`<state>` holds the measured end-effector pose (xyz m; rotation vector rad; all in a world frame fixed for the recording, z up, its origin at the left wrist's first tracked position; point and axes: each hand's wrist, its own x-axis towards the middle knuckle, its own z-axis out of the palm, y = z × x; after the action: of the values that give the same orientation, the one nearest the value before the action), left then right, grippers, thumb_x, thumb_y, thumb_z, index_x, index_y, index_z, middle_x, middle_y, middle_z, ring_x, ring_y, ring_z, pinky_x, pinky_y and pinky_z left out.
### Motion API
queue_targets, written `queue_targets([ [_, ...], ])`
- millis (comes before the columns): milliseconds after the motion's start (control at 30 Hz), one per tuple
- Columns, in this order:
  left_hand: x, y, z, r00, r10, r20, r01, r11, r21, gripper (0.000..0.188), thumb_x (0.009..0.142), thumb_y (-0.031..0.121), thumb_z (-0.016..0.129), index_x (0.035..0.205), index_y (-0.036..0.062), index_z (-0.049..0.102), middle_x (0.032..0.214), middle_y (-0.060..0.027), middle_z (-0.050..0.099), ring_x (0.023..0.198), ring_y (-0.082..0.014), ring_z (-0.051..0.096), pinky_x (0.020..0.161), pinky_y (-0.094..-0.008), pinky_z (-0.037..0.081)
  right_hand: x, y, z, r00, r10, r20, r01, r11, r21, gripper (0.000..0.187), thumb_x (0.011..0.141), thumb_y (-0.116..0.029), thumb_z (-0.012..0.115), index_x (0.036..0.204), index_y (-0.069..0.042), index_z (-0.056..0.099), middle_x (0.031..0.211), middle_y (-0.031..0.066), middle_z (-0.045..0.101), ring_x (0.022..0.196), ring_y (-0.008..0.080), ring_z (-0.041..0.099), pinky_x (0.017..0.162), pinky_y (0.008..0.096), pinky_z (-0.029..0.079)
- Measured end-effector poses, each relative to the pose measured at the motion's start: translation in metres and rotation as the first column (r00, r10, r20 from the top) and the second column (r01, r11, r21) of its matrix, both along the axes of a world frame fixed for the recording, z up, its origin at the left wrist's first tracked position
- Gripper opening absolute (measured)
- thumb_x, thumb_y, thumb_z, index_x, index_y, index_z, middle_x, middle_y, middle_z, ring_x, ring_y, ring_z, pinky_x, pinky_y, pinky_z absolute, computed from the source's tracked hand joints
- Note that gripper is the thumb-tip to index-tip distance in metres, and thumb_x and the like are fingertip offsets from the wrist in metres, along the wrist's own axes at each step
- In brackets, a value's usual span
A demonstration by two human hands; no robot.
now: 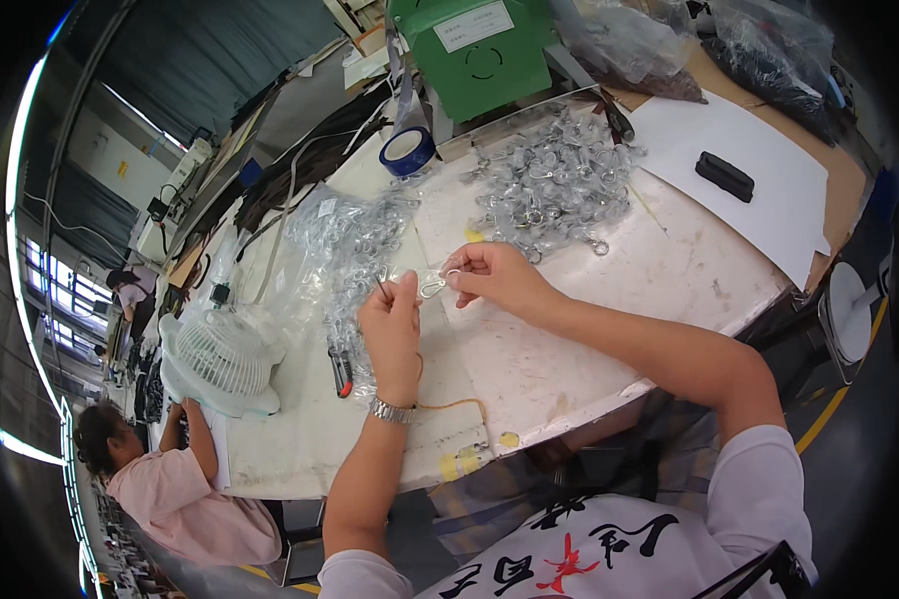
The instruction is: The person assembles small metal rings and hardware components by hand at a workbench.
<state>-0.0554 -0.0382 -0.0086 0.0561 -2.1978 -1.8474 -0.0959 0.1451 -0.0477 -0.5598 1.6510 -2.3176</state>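
Above the middle of the white table, a small metal snap hook [432, 289] in what looks like clear plastic hangs between my two hands. My left hand [392, 324] pinches one side of it between thumb and fingers; a thin dark pointed piece sticks up by that thumb, its kind unclear. From the other side, my right hand [504, 281] grips it with thumb and forefinger, the other fingers curled. Beyond my right hand lies a heap of metal hooks in clear wrapping [549, 175]. Left of my left hand spreads a pile of clear bags with metal parts [345, 245].
A utility knife [342, 372] with a red end lies near my left wrist. Farther back are blue tape [407, 152], a green machine [484, 65] and a black block [725, 177] on white board. At left stand a white fan [225, 364] and a seated co-worker [185, 489].
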Motion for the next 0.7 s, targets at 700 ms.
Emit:
queue_targets([
  [700, 0.0, -0.004, -0.004, 0.858, -0.458, 0.233, 0.339, 0.845, 0.414, 0.02, 0.1, 0.017, 0.068, 0.108, -0.0012, 0.068, 0.089, -0.0061, 0.072, 0.048, -0.002, 0.039, 0.042, -0.0207, 0.027, -0.011, 0.007, 0.011, 0.95, -0.238, -0.204, 0.271, 0.95, 0.153, 0.017, 0.096, -0.017, 0.072, 0.094, -0.002, 0.065, 0.082, 0.0005, 0.065, 0.07, 0.0064, 0.06, 0.065, 0.0238, 0.053],
])
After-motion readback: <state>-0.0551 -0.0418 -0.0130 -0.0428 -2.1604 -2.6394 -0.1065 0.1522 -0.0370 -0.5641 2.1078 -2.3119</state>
